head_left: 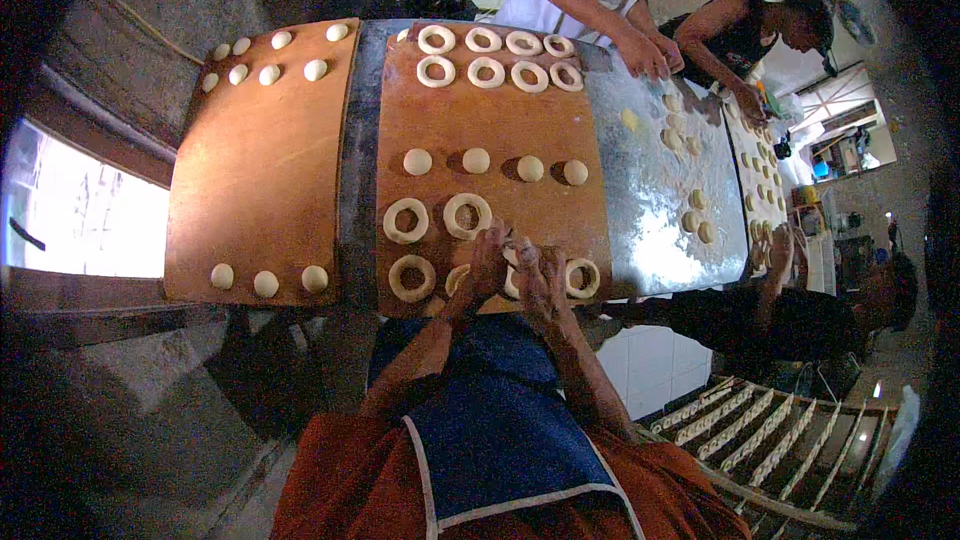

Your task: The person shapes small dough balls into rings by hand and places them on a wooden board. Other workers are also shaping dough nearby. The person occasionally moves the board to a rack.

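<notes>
My left hand and my right hand are close together over the near edge of the middle wooden board, fingers bunched and tips almost meeting. Pale dough shows between them; whether they grip it or it lies on the board is hidden. Just beyond my left fingers lies a dough ring, with another ring to its left. Along the near edge, one ring sits at left and one right of my right hand. Farther up is a row of dough balls.
More rings fill the board's far end. A left board carries several dough balls. Right of me, a floury metal tabletop holds dough pieces; co-workers' hands work there. A rack with braided strips stands lower right.
</notes>
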Motion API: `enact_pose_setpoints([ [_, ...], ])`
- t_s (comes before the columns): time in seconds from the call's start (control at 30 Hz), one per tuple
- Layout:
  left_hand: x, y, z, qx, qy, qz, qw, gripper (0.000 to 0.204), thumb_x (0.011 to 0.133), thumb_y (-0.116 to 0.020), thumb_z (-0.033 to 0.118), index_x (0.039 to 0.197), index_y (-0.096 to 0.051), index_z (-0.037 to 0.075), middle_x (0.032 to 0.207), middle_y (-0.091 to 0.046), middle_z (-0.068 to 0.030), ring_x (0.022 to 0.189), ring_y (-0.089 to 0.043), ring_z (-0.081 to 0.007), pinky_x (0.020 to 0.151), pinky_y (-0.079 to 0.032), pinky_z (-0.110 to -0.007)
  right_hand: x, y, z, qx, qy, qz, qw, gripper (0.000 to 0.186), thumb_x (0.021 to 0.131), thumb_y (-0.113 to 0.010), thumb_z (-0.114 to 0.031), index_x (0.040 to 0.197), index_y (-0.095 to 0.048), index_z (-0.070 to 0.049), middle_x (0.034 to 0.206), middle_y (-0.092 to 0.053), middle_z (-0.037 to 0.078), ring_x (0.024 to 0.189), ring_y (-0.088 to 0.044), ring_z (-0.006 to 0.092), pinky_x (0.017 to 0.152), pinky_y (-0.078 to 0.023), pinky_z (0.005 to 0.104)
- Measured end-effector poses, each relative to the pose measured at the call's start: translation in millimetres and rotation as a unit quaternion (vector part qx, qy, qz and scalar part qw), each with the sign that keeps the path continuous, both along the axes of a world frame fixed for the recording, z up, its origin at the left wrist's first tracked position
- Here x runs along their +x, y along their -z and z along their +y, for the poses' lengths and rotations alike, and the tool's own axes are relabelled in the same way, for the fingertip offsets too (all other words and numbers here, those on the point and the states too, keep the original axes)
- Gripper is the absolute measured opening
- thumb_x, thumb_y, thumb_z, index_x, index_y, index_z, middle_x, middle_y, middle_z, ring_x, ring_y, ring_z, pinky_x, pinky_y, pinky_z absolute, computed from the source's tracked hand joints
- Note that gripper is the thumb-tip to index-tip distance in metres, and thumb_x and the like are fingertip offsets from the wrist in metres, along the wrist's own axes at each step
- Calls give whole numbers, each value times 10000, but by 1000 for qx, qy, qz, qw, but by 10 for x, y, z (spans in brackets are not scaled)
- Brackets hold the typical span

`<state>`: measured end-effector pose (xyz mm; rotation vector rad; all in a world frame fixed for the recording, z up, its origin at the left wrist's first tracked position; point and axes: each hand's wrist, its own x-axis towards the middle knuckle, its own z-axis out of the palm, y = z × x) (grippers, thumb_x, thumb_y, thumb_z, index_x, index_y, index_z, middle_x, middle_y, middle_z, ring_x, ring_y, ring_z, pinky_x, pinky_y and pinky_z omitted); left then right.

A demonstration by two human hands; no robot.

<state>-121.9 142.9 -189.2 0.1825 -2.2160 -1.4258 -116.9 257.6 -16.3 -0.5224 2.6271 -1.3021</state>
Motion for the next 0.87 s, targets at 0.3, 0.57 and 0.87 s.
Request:
enact_pose_setpoints([
  [0.3, 57, 42, 16, -13, -33, 15, 999, 370, 1049, -489, 220, 1296, -549, -49, 1197, -618, -225, 1060, -627, -321, 928, -491, -444, 0, 325, 52, 159, -121, 401, 894, 621, 901, -648, -128, 1468, -434, 11, 1223, -631, 218, 1033, -595, 402, 891, -468, 544],
  [0.57, 36, -217, -22, -190, -121, 154, 962, 359, 1051, -492, 228, 1305, -532, -22, 1123, -634, -194, 960, -641, -269, 823, -509, -387, -168, 812, 189, 139, -96, 256, 952, 499, 932, -622, -168, 1369, -469, 17, 1119, -641, 244, 1037, -603, 433, 878, -488, 537],
  [0.87, 72, -45, -11, -29, -23, 55, 998, 434, 950, -664, 310, 1314, -515, 126, 1100, -616, -142, 938, -590, -289, 812, -482, -469, -132, 733, 163, 223, -158, 186, 944, 402, 914, -645, -212, 1249, -541, -14, 927, -612, 277, 852, -639, 407, 670, -475, 507],
])
